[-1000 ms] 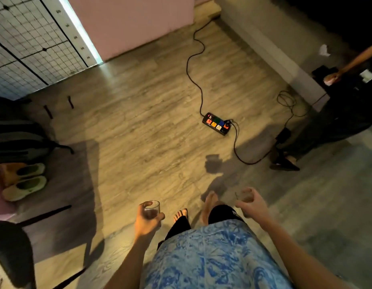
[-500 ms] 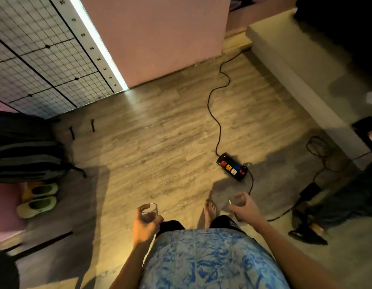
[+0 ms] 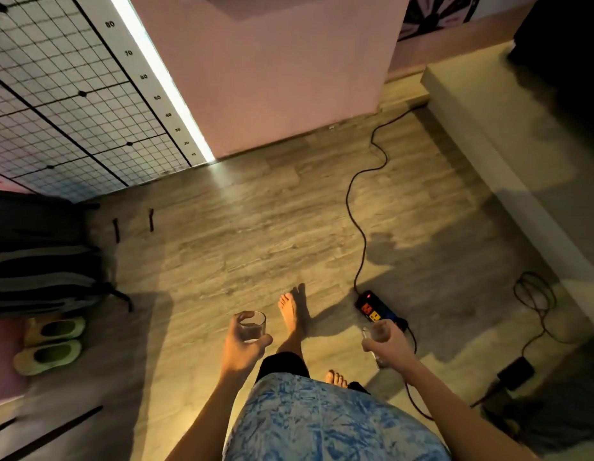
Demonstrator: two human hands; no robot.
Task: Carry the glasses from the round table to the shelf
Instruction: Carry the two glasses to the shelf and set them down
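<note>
I am standing on a wooden floor with a clear drinking glass in each hand. My left hand (image 3: 244, 347) is wrapped around a short upright glass (image 3: 253, 327) held at waist height. My right hand (image 3: 387, 344) grips a second clear glass (image 3: 377, 337), partly hidden by the fingers and tilted slightly. Neither the round table nor the shelf is in view. My bare feet show between the two hands.
A black power strip (image 3: 377, 309) with coloured sockets lies on the floor just beyond my right hand, its cable (image 3: 353, 207) running to the pink wall (image 3: 272, 78). A grid panel (image 3: 66, 104), a dark bag (image 3: 39, 261) and green slippers (image 3: 49, 347) are at left. A pale raised ledge (image 3: 508, 154) runs along the right.
The view has swung up and left as I walk forward; the power strip now lies close to my right hand. One foot has stepped ahead. Both hands still hold their glasses.
</note>
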